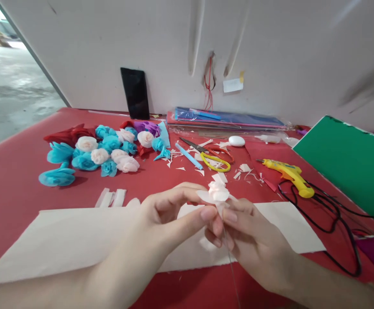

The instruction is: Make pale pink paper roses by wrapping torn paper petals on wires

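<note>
Head view. Left hand and right hand raised together above the near middle of a red tabletop, over a long off-white paper sheet. Between them, a pale pink paper flower, bloom up. Right thumb and fingers pinched on its narrow base; left thumb and fingers closed in at the same base, forefinger by the left petal. Thin line, thread or wire (cannot tell), trailing down from the base toward the near edge.

Far left of the hands: pile of blue, pink, red and purple paper flowers. Beyond the hands: scissors, light-blue pen just left of them, paper scraps around. Right: yellow glue gun, near a green board.
</note>
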A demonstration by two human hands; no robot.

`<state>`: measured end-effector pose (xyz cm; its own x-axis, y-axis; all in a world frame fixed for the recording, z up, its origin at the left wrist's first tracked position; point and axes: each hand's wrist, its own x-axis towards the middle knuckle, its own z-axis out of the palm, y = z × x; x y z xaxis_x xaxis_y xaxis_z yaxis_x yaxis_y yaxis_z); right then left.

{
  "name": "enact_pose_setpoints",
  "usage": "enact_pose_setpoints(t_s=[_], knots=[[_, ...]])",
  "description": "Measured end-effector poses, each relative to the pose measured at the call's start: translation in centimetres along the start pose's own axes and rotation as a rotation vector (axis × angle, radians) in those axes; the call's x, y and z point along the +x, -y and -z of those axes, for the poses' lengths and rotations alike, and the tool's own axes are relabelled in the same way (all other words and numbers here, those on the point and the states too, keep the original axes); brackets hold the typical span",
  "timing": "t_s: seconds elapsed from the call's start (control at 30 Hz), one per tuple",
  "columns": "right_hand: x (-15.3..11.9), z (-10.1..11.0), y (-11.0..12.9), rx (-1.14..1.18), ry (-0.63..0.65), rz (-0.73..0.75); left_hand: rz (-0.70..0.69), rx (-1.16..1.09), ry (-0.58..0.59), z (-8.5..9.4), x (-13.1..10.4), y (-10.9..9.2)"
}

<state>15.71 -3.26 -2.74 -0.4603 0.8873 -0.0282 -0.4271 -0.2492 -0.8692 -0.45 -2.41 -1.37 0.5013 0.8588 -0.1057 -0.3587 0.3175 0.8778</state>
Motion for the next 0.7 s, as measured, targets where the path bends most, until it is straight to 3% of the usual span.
enact_pose_setpoints(t_s=[0.3,0.53,0.63,0.7], knots=[[-0.5,-0.1,-0.5,-0.333,-0.039,0.173,0.024,-0.106,0.02,-0.1,-0.5,0.1],[-0.3,0.4,0.2,-0.555,-0.048,0.303,-0.062,0.098,-0.014,0.2,-0.5,0.5],[-0.1,0.9,1.1,-0.797,-0.062,0.474,-0.223,0.211,-0.114,0.6,-0.6,0.1],[-0.1,1.2,1.9,-1.02,-0.103,0.69,-0.325,0.328,-0.145,0.7,-0.6,-0.6]])
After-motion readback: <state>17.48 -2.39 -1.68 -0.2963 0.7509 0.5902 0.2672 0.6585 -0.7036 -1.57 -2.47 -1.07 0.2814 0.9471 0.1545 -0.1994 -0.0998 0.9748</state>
